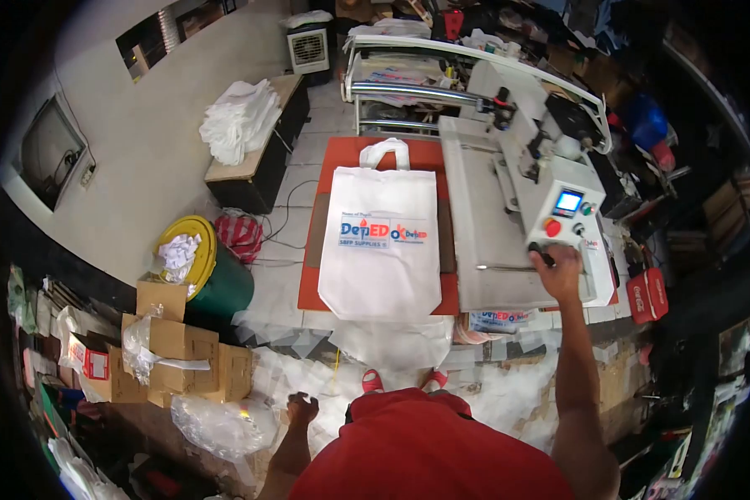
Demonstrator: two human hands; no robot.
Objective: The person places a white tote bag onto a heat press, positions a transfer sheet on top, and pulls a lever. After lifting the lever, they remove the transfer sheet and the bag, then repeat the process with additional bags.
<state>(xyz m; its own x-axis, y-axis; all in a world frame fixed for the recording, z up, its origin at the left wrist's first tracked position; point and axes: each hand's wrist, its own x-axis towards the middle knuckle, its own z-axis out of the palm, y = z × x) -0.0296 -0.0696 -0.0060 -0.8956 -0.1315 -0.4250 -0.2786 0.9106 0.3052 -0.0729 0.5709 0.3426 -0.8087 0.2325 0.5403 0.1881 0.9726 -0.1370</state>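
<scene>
A white tote bag (379,283) with blue and red printing lies flat on a red-edged platen (312,250), its handle pointing away from me. To its right is a heat press (492,208) with a control box (562,204) that has a lit screen and a red button. My right hand (561,271) is closed round a black handle (543,254) just below the control box. My left hand (302,407) hangs low beside my body, away from the bag, its fingers partly curled and too small to read clearly.
A stack of white bags (240,117) rests on a bench (262,150) at the back left. Left of me stand a green bin (225,283) with a yellow rim and several cardboard boxes (183,354). A red box (647,294) is right of the press.
</scene>
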